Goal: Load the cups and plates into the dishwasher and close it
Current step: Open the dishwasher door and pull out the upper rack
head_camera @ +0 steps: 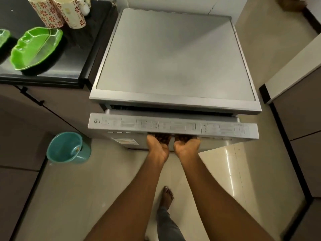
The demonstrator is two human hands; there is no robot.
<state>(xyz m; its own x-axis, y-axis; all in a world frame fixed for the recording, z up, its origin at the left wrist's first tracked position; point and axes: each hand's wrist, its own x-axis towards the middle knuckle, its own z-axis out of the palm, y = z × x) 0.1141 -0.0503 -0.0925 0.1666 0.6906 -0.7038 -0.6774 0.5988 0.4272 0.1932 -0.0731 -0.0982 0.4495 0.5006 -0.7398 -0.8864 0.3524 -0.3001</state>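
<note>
A silver dishwasher (173, 54) stands below me. Its door (173, 126) is tilted open a crack, with a dark gap behind the control strip. My left hand (159, 142) and my right hand (186, 143) sit palm up side by side, fingers curled up under the door's handle recess; the fingertips are hidden. On the black counter (69, 66) to the left lie a green leaf-shaped plate (34, 47) and the edge of a second green plate (3, 37). Behind them stand two tall flowered cups (46, 13) (73, 13) and a white mug (85, 6).
A teal bucket (68, 147) stands on the tiled floor left of the dishwasher. Brown cabinets line the left side and the right side (298, 110). My bare foot (167, 197) is on the floor behind my arms.
</note>
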